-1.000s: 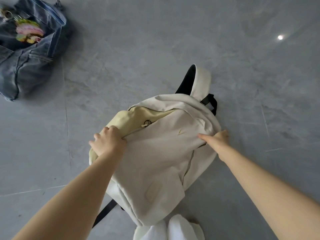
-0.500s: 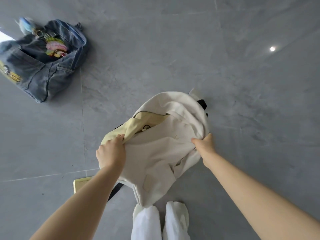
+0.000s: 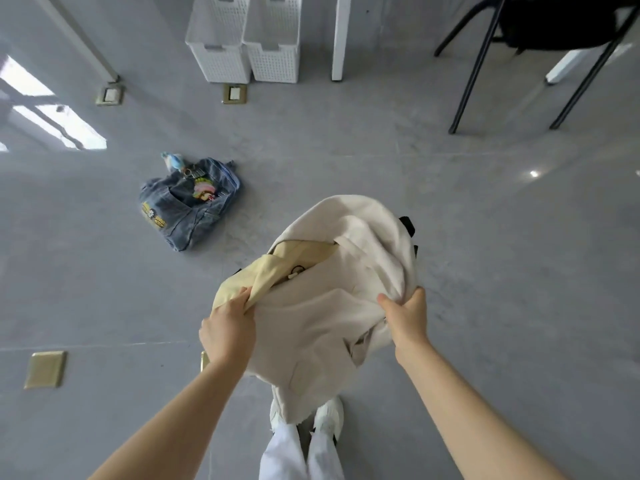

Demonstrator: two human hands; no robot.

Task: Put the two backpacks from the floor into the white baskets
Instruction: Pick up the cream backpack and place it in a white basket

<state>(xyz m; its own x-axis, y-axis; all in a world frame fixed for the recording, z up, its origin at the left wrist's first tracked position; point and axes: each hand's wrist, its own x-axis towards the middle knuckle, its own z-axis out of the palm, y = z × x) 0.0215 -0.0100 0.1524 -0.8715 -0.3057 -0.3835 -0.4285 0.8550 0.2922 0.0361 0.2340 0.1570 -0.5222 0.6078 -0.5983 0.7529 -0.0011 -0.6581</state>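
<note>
Both hands hold the cream backpack (image 3: 349,271) up above the grey floor (image 3: 485,237). The left hand (image 3: 227,332) has its fingers closed on the yellow side, and the right hand (image 3: 405,317) squeezes the cloth on the other side. The blue jean backpack (image 3: 188,206) lies on the floor with bright patches; their words are too small to read. Two white baskets (image 3: 244,38) stand side by side, far off.

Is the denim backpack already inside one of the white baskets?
No, the denim backpack lies on the floor, apart from the white baskets.
</note>
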